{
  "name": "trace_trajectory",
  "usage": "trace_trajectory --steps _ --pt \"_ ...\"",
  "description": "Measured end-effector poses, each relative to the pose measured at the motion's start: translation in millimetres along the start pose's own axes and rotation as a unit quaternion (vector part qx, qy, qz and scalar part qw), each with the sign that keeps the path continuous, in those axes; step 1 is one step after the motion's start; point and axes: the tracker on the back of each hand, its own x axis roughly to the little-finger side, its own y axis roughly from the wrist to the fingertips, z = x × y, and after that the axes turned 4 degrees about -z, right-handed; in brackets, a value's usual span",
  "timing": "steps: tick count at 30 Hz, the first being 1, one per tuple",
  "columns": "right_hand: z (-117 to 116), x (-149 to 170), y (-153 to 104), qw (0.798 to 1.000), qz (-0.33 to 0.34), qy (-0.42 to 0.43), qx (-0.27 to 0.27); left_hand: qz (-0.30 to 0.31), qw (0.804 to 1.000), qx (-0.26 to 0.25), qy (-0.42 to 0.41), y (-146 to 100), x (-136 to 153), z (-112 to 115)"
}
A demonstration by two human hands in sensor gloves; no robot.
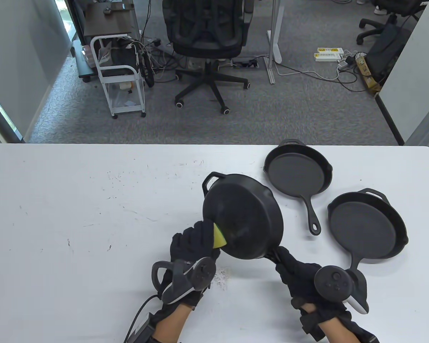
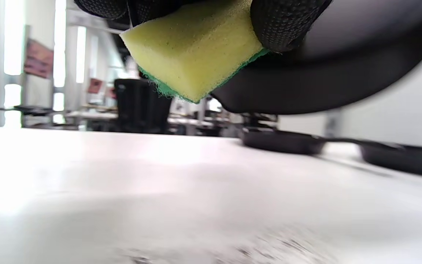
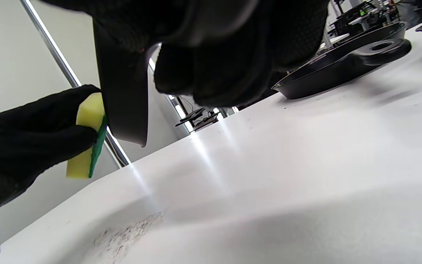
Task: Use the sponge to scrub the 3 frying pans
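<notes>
A black cast-iron pan [image 1: 241, 216] is held tilted above the table, its underside facing me. My right hand [image 1: 295, 273] grips its handle near the table's front edge. My left hand [image 1: 196, 243] holds a yellow sponge with a green scrub face [image 1: 219, 237] against the pan's lower left underside. In the left wrist view the sponge [image 2: 192, 47] is pinched between gloved fingers [image 2: 282, 22] beside the pan [image 2: 324, 77]. The right wrist view shows the sponge [image 3: 86, 143] touching the pan's edge [image 3: 126, 102]. Two more black pans [image 1: 296, 173] [image 1: 366, 227] lie flat on the right.
The white table [image 1: 75, 221] carries dark crumbs [image 1: 220, 277] near the front, between my hands. Beyond the far edge stand an office chair [image 1: 207, 39], a white cart [image 1: 119, 75] and floor cables.
</notes>
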Motion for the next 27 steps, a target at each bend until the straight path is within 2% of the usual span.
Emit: trace_trajectory --steps 3,6,8,11,15,16,19,21,24,26,27 --pt "-2 1 1 1.0 -0.001 0.002 -0.004 0.07 0.997 -0.035 0.009 -8 -23 -5" --pt "-8 -3 3 0.999 0.019 -0.002 -0.033 0.091 0.993 -0.069 0.002 -16 -34 -19" --pt "-13 -8 3 0.998 0.041 -0.009 -0.056 0.075 0.993 -0.091 -0.012 -18 -30 -29" --pt "-19 -20 1 0.993 0.077 -0.033 -0.085 0.022 0.99 -0.135 -0.033 -18 -7 -43" --pt "-18 -22 0 0.992 0.083 -0.035 -0.09 -0.062 0.987 -0.15 -0.021 -14 31 -44" --pt "-16 -20 -1 0.993 0.077 -0.029 -0.082 -0.084 0.985 -0.149 -0.014 -12 37 -41" --pt "-6 -12 -2 0.998 0.053 -0.008 -0.042 -0.114 0.99 -0.085 -0.023 -7 48 -27" --pt "0 -5 -4 0.999 0.032 0.017 -0.019 -0.095 0.993 -0.053 -0.039 -4 42 -16" --pt "3 1 -4 0.999 0.004 0.041 0.0 -0.029 0.999 -0.021 -0.017 -2 17 -9" --pt "1 2 -3 0.999 0.002 0.038 -0.007 -0.002 0.999 -0.036 -0.01 -6 -1 -8" --pt "-2 1 -2 0.999 0.004 0.031 -0.012 0.03 0.998 -0.046 -0.003 -9 -12 -11"
